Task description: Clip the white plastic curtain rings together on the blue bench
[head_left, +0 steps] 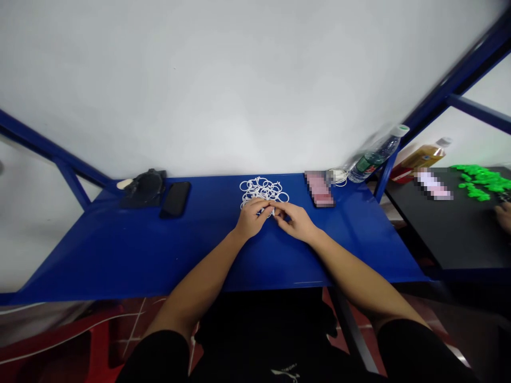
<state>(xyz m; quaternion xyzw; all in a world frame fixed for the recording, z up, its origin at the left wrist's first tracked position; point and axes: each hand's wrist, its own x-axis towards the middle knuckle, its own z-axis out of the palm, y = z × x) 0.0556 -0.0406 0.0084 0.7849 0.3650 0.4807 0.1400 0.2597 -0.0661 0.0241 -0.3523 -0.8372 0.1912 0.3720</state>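
Observation:
A heap of thin white plastic rings, some with small tabs, lies on the blue table just beyond my hands. My left hand is at the near edge of the heap, its thumb and fingers pinched together. Facing it, my right hand has curled fingers and meets the left at the fingertips. Part of a white ring shows between and below the fingertips, gripped by both hands. My fingers hide most of that ring and the nearest part of the heap.
On the left lie a black phone and a crumpled black bag. To the right are a phone with a pinkish screen, a white cable and a bottle. Another person's hand is near green pieces.

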